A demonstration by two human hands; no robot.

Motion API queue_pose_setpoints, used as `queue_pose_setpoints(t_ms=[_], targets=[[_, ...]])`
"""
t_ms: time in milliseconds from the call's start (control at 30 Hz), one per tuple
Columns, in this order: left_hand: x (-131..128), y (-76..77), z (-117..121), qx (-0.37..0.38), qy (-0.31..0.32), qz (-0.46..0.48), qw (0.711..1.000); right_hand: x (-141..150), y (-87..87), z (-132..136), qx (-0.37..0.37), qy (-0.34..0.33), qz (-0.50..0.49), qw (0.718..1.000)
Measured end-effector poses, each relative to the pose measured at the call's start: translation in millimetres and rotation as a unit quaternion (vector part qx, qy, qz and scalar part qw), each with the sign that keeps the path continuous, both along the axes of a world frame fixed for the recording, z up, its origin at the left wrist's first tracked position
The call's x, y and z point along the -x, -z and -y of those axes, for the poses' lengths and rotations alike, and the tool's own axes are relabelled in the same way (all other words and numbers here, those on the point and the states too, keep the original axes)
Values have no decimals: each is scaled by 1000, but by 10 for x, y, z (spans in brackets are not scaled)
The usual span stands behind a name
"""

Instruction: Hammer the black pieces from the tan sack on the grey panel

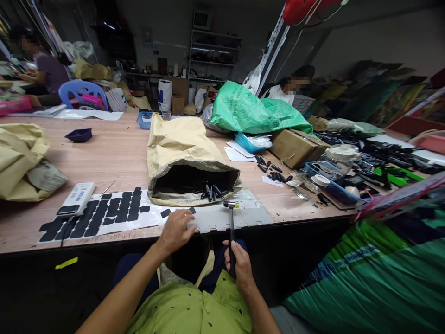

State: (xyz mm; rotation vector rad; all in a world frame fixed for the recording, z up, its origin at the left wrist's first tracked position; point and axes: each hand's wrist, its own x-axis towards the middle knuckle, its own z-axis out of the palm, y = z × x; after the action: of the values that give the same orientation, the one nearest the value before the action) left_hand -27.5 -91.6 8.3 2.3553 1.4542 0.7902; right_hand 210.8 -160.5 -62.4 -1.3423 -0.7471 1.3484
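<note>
Landmark: the pale-yellow woven sack with a grey lining [184, 139], lying on the wood-look bench [118, 144]. Its mouth faces me, presumably so the slim glossy black parts [211, 191] in its right half are within reach.

My right hand [239, 262] is wrapped round the grip of a slim two-faced hammer [232, 227], on the near side of the sack. Hold is low on the grip, head toward the mouth; I'd say that leaves the head free of my knuckles. Can't tell if the head rests on the greyish translucent sheet [253, 213] under it. That sheet lies along the bench edge before the sack, likely as a work surface.

Left hand [177, 229]: fingers loosely spread, nothing visible in it, near the sheet's left end. Contact: can't tell.

Hammer looks: matte black grip, thin metallic neck, short crosswise head, black face on the left, clear yellowish one on the right.
</note>
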Motion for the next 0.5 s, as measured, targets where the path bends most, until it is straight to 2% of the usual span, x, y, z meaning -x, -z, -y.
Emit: queue_pose_setpoints(t_ms=[133, 233, 333, 500], targets=[[161, -129, -587, -30, -133, -2, 991, 19, -29, 6, -2, 5, 7, 1000], [257, -150, -882, 5, -154, -57, 986, 26, -48, 10, -5, 7, 15, 1000], [269, -127, -1010, 33, -146, -127, 981, 29, -52, 8, -8, 5, 13, 1000], [238, -116, -1073, 51, -158, -201, 965, 32, -28, 3, -8, 6, 6, 1000]])
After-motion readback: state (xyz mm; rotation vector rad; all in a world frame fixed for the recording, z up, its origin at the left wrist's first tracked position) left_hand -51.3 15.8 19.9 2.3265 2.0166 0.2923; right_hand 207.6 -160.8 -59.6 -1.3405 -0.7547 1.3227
